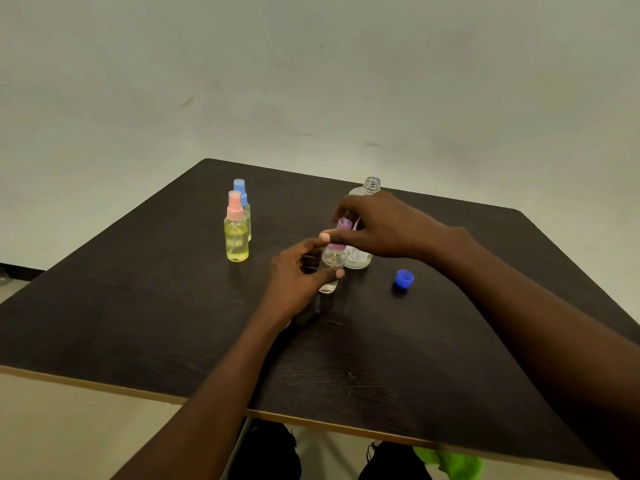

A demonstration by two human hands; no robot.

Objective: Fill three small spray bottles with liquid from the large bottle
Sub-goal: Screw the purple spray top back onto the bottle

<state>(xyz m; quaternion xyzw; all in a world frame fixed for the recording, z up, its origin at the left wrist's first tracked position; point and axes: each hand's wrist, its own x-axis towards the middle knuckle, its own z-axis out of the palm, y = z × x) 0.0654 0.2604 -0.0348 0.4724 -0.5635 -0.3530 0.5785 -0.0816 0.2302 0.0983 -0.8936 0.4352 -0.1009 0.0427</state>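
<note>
My left hand (298,275) grips a small clear spray bottle (330,268) standing mid-table. My right hand (377,226) pinches its purple spray cap (343,233) at the bottle's neck. Right behind them stands the large clear bottle (367,195), uncapped, its lower part hidden by my right hand. The large bottle's blue cap (403,278) lies on the table to the right. To the left stand two capped spray bottles with yellowish liquid: a pink-capped one (236,233) in front and a blue-capped one (242,199) behind it.
The dark wooden table (138,306) has a light edge near me and meets a pale wall at the back. Below the front edge I see dark legs and a green cloth (450,462).
</note>
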